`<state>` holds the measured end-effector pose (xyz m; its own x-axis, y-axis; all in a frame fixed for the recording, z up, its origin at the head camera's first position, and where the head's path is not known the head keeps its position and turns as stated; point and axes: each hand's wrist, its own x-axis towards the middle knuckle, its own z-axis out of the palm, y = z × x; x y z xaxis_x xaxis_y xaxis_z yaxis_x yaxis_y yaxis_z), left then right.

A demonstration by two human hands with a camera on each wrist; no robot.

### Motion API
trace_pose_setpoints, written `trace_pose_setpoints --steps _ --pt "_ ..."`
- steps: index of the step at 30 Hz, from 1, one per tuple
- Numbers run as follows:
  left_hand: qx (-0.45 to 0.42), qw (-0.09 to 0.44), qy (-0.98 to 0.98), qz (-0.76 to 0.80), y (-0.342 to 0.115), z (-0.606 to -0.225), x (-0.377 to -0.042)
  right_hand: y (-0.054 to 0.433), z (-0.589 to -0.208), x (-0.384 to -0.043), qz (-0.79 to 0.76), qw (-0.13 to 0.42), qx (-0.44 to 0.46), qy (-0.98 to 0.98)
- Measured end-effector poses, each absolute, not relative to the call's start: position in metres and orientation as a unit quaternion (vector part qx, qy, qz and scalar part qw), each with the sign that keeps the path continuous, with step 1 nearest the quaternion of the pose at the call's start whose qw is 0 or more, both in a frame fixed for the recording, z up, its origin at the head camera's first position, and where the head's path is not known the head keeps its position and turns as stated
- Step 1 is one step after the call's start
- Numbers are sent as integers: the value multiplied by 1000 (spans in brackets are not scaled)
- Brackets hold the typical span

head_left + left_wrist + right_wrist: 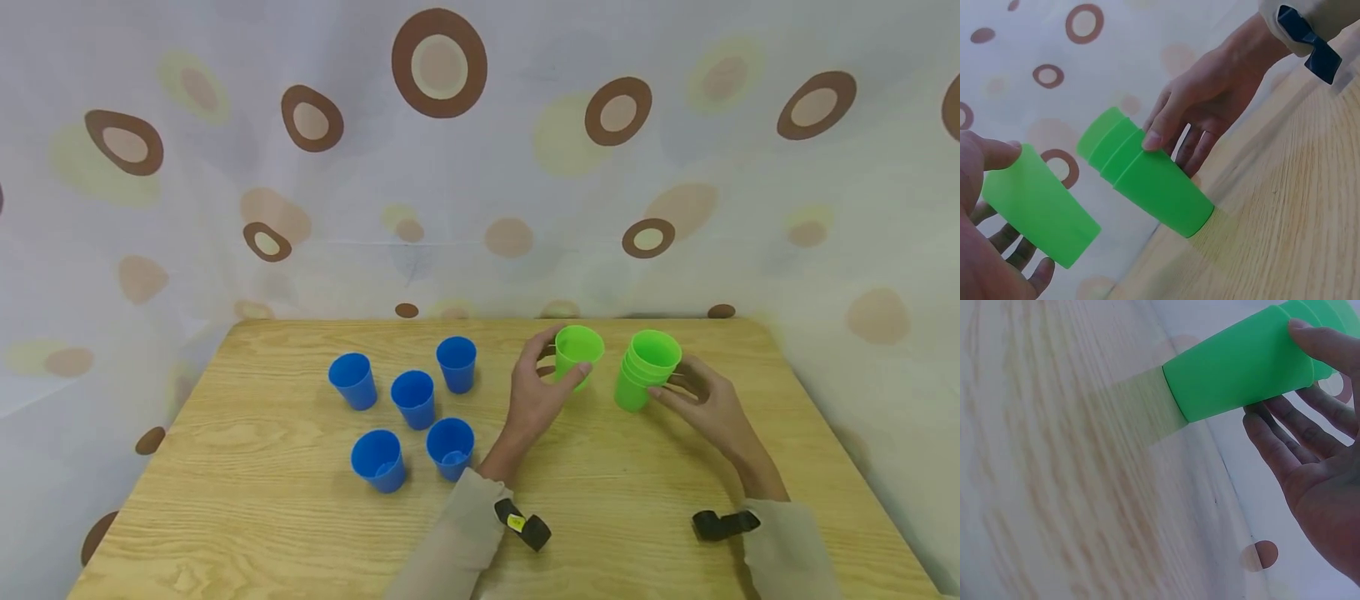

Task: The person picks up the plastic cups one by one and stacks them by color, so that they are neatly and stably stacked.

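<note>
My left hand (537,385) grips a single green cup (579,347) between thumb and fingers. In the left wrist view this cup (1041,206) is tilted and held clear of the table. To its right stands a stack of nested green cups (636,382), its base on the wooden surface in the right wrist view. Around the side of the stack my right hand (705,404) curls, thumb on the near side just under the upper rims and fingers behind. A small gap separates the single cup from the stack.
Several blue cups (414,400) stand upright and apart on the left half of the wooden table (255,492). One blue cup (451,448) is close beside my left wrist. A patterned cloth (480,175) hangs behind the table's far edge and at both sides.
</note>
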<state>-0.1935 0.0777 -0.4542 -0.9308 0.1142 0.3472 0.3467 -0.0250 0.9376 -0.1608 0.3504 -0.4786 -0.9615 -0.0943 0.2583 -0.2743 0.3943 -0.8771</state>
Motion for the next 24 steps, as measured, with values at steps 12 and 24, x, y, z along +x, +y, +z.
trace_pose_setpoints --steps 12,24 --pt "-192 103 -697 -683 85 -449 -185 351 -479 -158 537 82 115 -832" --pt "-212 108 -680 -694 81 -439 -188 351 -479 -159 535 85 119 -832"
